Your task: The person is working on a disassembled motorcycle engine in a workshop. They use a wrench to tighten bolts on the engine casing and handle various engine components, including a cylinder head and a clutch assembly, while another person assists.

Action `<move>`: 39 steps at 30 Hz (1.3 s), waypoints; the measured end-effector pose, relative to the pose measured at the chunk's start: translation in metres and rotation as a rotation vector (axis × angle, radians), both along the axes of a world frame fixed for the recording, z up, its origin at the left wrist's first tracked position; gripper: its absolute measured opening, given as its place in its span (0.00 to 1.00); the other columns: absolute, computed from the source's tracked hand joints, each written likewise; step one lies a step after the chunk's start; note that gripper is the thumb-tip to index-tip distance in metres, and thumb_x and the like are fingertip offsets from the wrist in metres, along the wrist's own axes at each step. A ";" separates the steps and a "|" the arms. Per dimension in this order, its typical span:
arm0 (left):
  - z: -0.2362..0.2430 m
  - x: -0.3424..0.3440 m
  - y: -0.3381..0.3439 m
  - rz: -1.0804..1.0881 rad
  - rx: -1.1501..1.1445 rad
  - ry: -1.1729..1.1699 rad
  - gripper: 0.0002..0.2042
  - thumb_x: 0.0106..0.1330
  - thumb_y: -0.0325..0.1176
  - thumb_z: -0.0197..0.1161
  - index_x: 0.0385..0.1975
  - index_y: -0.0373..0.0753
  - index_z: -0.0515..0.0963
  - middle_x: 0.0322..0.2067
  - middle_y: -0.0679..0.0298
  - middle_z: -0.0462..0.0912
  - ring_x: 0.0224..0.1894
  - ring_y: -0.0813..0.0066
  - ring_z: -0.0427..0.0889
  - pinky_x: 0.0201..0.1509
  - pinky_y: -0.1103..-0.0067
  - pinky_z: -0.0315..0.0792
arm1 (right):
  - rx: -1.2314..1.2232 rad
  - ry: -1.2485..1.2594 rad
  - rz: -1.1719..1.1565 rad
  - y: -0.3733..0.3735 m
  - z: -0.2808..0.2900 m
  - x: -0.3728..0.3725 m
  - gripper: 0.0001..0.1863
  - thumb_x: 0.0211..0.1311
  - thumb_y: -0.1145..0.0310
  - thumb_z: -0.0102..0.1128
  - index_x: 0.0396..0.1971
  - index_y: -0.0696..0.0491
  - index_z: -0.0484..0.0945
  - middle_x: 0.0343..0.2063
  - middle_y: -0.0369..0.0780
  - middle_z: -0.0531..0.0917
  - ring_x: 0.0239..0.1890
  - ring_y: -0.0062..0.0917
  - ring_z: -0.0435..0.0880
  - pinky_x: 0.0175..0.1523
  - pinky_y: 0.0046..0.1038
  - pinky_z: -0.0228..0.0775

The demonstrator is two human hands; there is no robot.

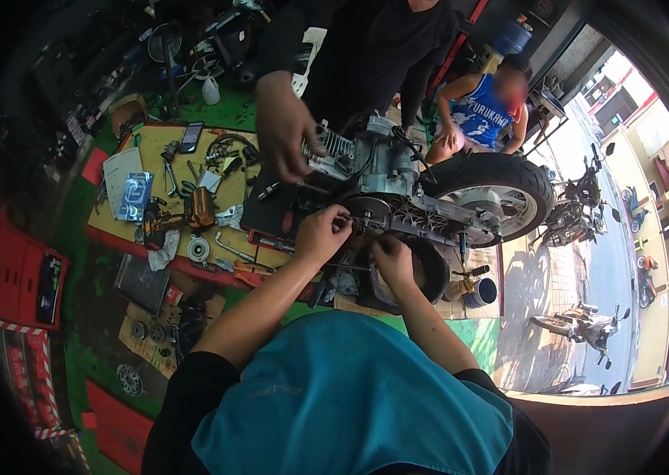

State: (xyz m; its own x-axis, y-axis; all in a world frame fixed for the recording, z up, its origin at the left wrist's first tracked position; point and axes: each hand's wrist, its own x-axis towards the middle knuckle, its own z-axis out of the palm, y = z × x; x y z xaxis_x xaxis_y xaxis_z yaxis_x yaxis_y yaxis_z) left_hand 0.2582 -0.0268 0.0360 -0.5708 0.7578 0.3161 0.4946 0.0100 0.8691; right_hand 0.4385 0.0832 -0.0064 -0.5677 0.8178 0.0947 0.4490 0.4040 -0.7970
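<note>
A scooter engine (386, 162) lies across the workbench, with a tyred rear wheel (496, 194) attached on its right. On its near side a round metal disc (369, 209) faces me. My left hand (323, 234) is at the disc's left edge, its fingers pinched together on something too small to make out. Just below and right of the disc, my right hand (392, 261) has its fingers curled closed; what they hold is hidden. Below my right hand lies a black ring-shaped part (434, 269). A co-worker's hand (285, 131) hangs blurred over the engine's left end.
On the yellow bench top (105, 215) lie a cordless impact driver (198, 209), a phone (191, 137), a blue packet (135, 196), pliers (186, 190) and wrenches. A blue tin (480, 293) stands near the right corner. Another person (481, 111) sits beyond the wheel. Metal parts lie on cardboard (144, 360) at lower left.
</note>
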 end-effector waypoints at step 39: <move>-0.192 -0.047 -0.406 0.619 -0.201 -0.452 0.18 0.75 0.24 0.56 0.63 0.34 0.66 0.50 0.58 0.75 0.38 0.73 0.80 0.38 0.76 0.78 | 0.470 0.124 1.262 -0.249 0.259 -0.179 0.18 0.54 0.56 0.68 0.39 0.54 0.83 0.27 0.45 0.87 0.33 0.46 0.88 0.39 0.48 0.78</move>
State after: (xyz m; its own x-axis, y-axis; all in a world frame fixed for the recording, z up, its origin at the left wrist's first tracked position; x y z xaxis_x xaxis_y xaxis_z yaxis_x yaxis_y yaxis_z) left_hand 0.2116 -0.4330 -0.1558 -0.9478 0.2784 -0.1556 -0.0523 0.3458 0.9369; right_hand 0.2596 -0.1656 0.2528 -0.8689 -0.3747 0.3235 -0.4919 0.7273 -0.4786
